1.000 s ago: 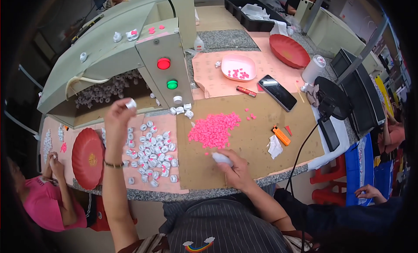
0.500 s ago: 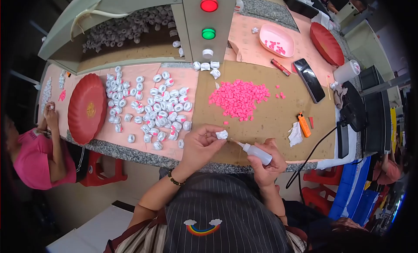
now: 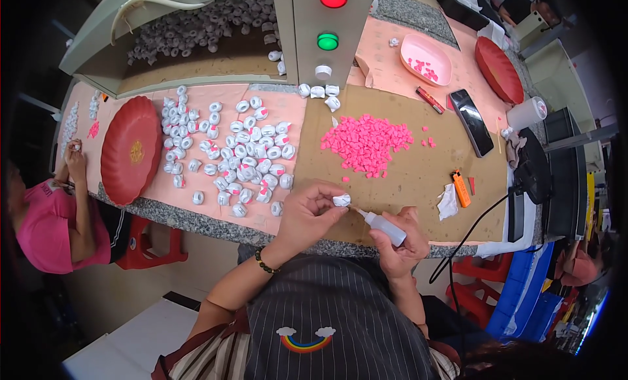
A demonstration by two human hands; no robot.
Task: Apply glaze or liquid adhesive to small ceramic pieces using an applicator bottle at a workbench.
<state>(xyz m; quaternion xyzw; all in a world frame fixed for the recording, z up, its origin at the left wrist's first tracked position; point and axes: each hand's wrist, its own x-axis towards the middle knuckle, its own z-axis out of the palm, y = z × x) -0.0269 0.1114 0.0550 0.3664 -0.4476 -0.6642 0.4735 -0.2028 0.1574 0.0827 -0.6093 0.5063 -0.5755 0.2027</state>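
Pinched between the fingertips of my left hand (image 3: 311, 213) is a small white rounded piece (image 3: 341, 200), held above the brown board (image 3: 314, 144). My right hand (image 3: 404, 242) is closed around a small translucent squeeze bottle (image 3: 387, 229) with a thin nozzle. The nozzle tip points left at the white piece and is very close to it; whether they touch I cannot tell. Beyond my hands lies a heap of small pink pieces (image 3: 366, 144). Left of it, many white pieces (image 3: 252, 154), some with pink parts, cover the pink sheet.
A red scalloped tray (image 3: 121, 151) stands at the left, a pink dish (image 3: 425, 50) at the back. On the right lie a phone (image 3: 471, 121), an orange lighter (image 3: 461, 189) and a crumpled tissue (image 3: 448, 202). A grey machine (image 3: 327, 20) rises behind. Another person (image 3: 62, 229) sits at left.
The view has shifted slightly. The white piece has turned a little in my left fingers, and the bottle's nozzle stays beside it.
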